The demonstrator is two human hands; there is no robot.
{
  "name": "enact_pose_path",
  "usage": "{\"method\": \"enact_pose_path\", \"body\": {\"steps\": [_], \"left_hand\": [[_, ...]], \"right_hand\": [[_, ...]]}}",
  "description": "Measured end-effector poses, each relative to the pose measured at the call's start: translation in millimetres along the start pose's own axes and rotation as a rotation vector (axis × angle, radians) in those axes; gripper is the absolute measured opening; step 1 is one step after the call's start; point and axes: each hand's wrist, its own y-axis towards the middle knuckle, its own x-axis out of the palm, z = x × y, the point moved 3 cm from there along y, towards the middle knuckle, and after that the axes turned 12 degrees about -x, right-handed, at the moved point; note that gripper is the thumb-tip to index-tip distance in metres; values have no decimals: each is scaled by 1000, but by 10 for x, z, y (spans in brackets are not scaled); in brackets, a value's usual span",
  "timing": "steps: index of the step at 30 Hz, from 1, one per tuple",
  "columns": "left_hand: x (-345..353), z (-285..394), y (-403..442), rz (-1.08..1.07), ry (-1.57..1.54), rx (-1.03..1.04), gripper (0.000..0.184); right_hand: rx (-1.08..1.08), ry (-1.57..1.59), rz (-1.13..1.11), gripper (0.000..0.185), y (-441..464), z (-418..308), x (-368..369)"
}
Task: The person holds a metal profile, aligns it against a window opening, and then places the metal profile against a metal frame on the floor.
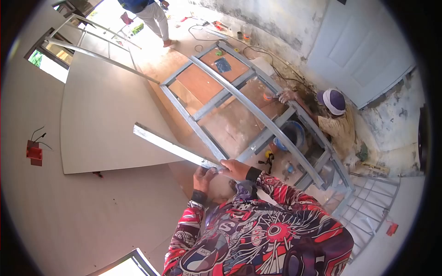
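A pale, narrow metal bar (172, 148) juts out to the left in front of my body, tilted down toward me. My left hand (201, 178) is closed at its near end, with the thumb and fingers pinching it. Close beside it, my right hand (235, 169) grips the same end, fingers pressed together. Just beyond my hands is a large grey metal frame (182, 108) with crossbars. A long metal tube (248, 103) lies lengthwise across this frame.
A co-worker (338, 117) crouches at the right, one hand on the frame. Another person (154, 20) stands at the back. A blue bucket (294, 133) is under the frame, and a cable (276, 62) runs along the wall. A large pale panel (106, 119) leans left; wire mesh (370, 202) lies right.
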Motion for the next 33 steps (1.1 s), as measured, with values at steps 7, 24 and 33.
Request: {"method": "enact_pose_path", "body": {"steps": [7, 24, 33], "left_hand": [[89, 62, 79, 28, 218, 85, 41], [714, 41, 174, -54, 143, 9, 25], [641, 277, 331, -141, -9, 41, 35]], "right_hand": [[5, -126, 0, 41, -88, 127, -10], [373, -191, 182, 52, -480, 24, -284], [377, 10, 73, 61, -885, 491, -152]]}}
